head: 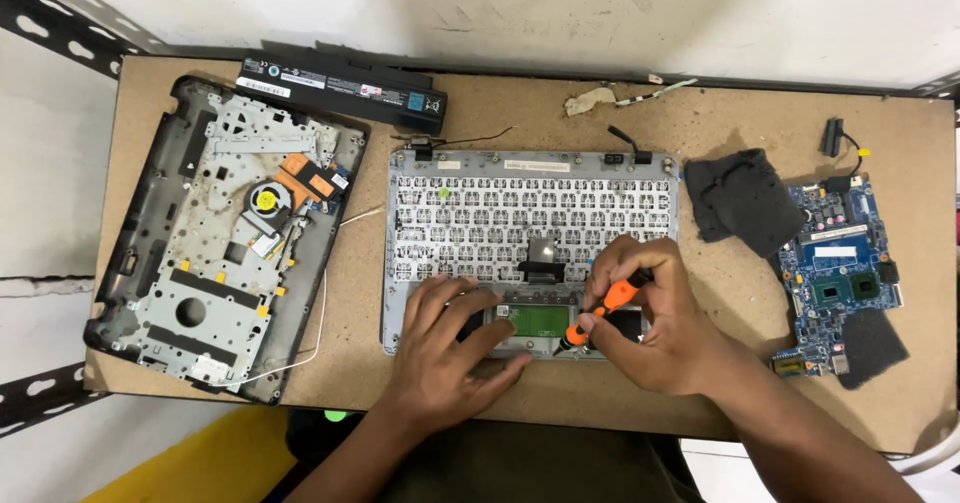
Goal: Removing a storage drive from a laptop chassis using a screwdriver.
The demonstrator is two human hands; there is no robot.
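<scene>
A grey laptop top cover (535,168) lies upside down in the middle of the brown table, showing the back of its keyboard. My right hand (655,323) grips an orange and black screwdriver (600,311), its tip down at the green touchpad board (535,318) near the cover's front edge. My left hand (445,358) rests flat on the cover's front left part, fingers spread beside the touchpad board.
A dark laptop bottom case (215,233) with a fan lies at the left. A black battery (345,88) sits at the back. At the right are a blue motherboard (840,268), dark foam pads (745,198) and a small black cable (835,138).
</scene>
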